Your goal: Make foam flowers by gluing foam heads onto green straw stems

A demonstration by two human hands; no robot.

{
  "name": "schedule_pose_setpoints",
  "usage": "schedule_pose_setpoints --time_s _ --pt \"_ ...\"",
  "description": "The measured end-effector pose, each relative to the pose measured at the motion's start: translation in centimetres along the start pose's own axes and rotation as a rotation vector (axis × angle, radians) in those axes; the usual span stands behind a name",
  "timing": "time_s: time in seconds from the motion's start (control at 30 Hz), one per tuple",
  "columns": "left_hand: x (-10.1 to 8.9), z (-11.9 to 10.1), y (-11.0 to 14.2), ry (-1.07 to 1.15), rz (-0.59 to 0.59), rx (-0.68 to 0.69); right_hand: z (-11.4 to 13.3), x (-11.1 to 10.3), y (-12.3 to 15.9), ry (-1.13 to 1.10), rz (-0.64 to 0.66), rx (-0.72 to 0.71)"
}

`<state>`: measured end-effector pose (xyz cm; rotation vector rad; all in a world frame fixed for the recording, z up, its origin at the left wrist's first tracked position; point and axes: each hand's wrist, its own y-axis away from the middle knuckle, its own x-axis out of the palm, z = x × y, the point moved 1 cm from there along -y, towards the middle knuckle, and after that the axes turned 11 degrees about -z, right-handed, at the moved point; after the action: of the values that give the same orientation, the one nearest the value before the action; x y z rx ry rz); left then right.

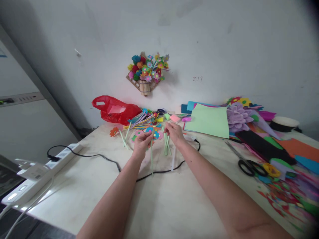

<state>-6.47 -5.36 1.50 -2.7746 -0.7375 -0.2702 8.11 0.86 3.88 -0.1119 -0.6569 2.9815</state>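
Observation:
My left hand (143, 143) pinches a thin pale green strip (152, 159) that hangs down in front of the fingers. Close by, my right hand (173, 132) has its fingers pressed together over the top of several pale green strips (166, 146) on the table; what the fingertips hold, if anything, cannot be made out. A translucent white stick (173, 160) lies under my right wrist. Between and behind the hands are flat flower cut-outs (156, 134), partly hidden. Other green strips (122, 137) and an orange flower (114, 131) lie left of my left hand.
A black cable (159, 172) crosses the table under my forearms. Scissors (246, 162) and colourful scraps (284, 196) lie right, near a green sheet (210, 121). A red bag (116, 109) sits back left, a power strip (45, 174) at the left edge. A flower basket (145, 87) hangs on the wall.

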Motion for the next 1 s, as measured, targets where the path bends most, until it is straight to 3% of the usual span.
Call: schedule_pose_setpoints --time_s 0.1,0.3,0.53,1.0 --pt "0.1 -0.3 0.1 -0.044 -0.01 0.017 1.0 -0.3 -0.1 0.005 -0.003 -0.036" --pt "0.4 -0.9 0.6 -0.1 0.008 0.045 3.4 -0.6 0.4 0.013 0.191 -0.23" --pt "0.3 -0.8 0.5 -0.145 0.052 0.068 2.4 0.0 0.4 0.245 0.274 -0.405" --pt "0.2 -1.0 0.5 -0.197 0.091 0.085 1.7 -0.1 -0.1 0.395 0.272 -0.369"
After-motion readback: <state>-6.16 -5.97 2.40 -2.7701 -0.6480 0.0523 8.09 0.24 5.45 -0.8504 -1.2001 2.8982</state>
